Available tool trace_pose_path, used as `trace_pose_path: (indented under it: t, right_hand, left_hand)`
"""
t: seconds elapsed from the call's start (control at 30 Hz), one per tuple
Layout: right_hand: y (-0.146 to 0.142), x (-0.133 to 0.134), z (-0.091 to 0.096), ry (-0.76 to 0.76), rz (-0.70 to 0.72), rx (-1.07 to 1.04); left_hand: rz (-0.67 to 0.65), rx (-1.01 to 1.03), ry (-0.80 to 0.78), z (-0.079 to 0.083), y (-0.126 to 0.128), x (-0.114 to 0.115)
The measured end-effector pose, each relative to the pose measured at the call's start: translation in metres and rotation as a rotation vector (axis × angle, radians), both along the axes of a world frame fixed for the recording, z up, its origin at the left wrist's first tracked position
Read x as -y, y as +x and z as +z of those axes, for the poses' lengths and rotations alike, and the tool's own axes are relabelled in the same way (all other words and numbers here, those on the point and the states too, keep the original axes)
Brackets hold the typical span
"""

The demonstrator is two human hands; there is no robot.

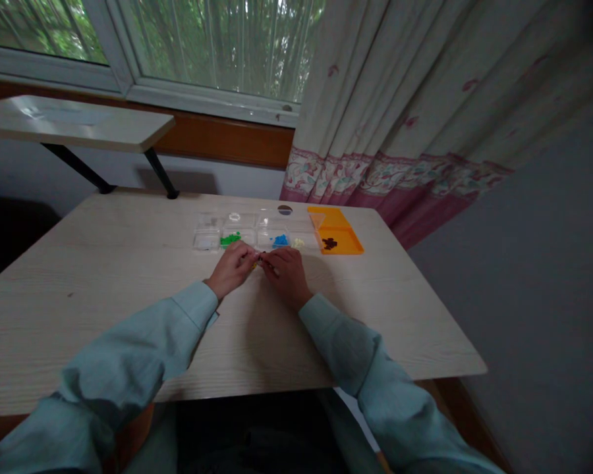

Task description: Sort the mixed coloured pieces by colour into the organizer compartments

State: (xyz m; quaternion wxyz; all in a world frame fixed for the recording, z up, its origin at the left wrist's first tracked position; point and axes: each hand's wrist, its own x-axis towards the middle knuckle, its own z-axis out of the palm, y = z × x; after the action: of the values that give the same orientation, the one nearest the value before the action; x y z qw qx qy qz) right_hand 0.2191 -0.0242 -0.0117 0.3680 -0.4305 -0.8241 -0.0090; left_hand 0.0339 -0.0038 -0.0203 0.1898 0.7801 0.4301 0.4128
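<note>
Box (350, 242), orange, with brown pieces (329, 243)

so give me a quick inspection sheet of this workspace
Surface: pale table, wood-grained, with a small dark mark toward the left.
Job's things: clear containers with green pieces and blue pieces; pale pieces right of the blue; open orange case with dark pieces.
Clutter: dark round spot at the back, object or hole unclear.
Hands: left hand and right hand pinch a small item, too small to identify.
Cables: nothing seen.
Surroundings: window, patterned curtain, raised shelf at left rear.
</note>
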Motion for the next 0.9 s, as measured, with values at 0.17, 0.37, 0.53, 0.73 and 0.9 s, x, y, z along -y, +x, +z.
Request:
trace_pose_path:
  t: [0.17, 0.37, 0.53, 0.73, 0.9]
  right_hand:
    - [0.001, 0.001, 0.002, 0.014, -0.006, -0.033]
    - [0.009, -0.004, 0.005, 0.023, -0.029, -0.024]
    - [0.055, -0.028, 0.010, -0.009, -0.261, -0.041]
    - [0.121, -0.051, 0.005, -0.002, -0.668, -0.124]
    - [0.130, -0.052, -0.001, -0.045, -0.735, -0.086]
  left_hand:
    - [-0.022, 0.005, 0.001, 0.002, 0.002, 0.002]
    - [0.023, 0.011, -0.007, 0.001, 0.000, 0.002]
    - [0.079, 0.057, -0.030, 0.001, -0.003, 0.003]
    - [0.089, 0.077, -0.014, 0.004, -0.003, 0.004]
    - [0.096, 0.064, -0.014, 0.003, -0.004, 0.004]
